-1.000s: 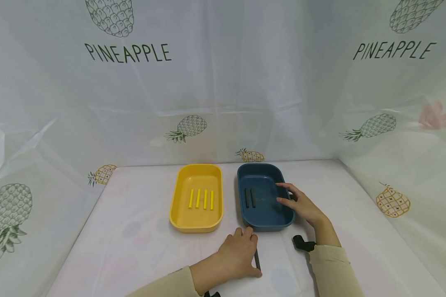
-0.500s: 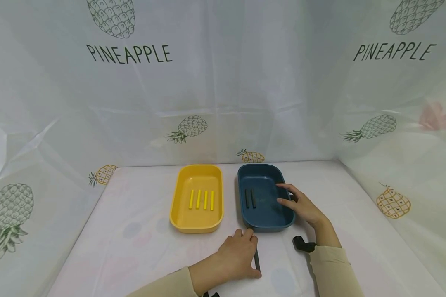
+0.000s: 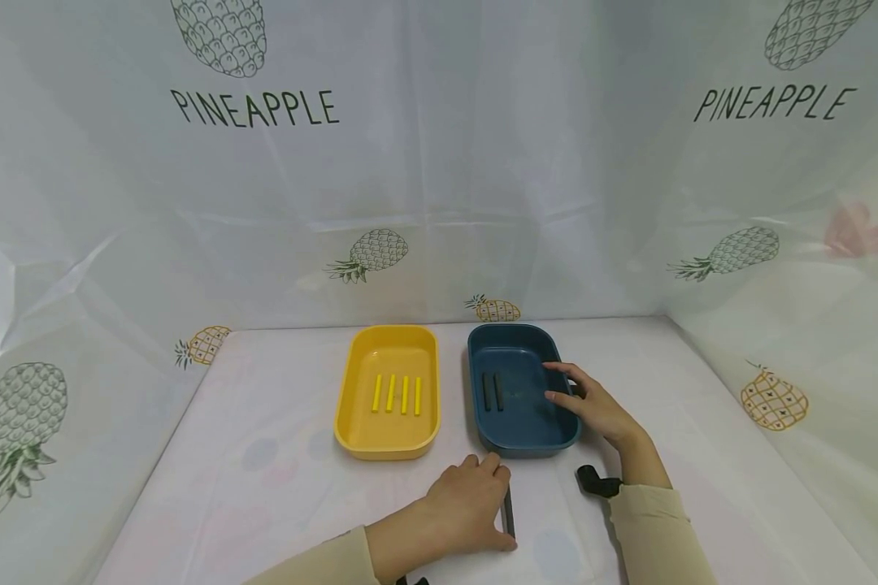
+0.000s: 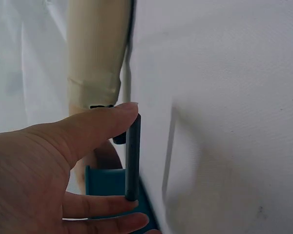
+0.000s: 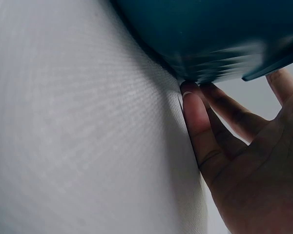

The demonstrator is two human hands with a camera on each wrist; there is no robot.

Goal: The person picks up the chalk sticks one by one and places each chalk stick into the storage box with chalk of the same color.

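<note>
My left hand [image 3: 468, 504] pinches a dark stick [image 4: 132, 158] by its two ends, thumb at one end and a fingertip at the other. In the left wrist view the stick casts a separate shadow on the tabletop. Just beyond this hand stands a dark blue tray [image 3: 524, 426], where two dark sticks [image 3: 499, 392] lie side by side at the left. My right hand [image 3: 593, 405] grips that tray's right side: thumb and forefinger reach over the rim, while other fingers [image 5: 198, 119] touch the outer wall low down in the right wrist view.
Left of the blue tray is a yellow tray [image 3: 384, 439] with several yellow sticks [image 3: 391, 394] in a row. A pale cloth with pineapple prints [image 3: 376, 248] hangs behind and at both sides. A black wrist device [image 3: 596, 481] sits by the right sleeve.
My left hand, with the dark stick, has shifted very slightly to the right and toward me. The right hand and both trays stay where they were.
</note>
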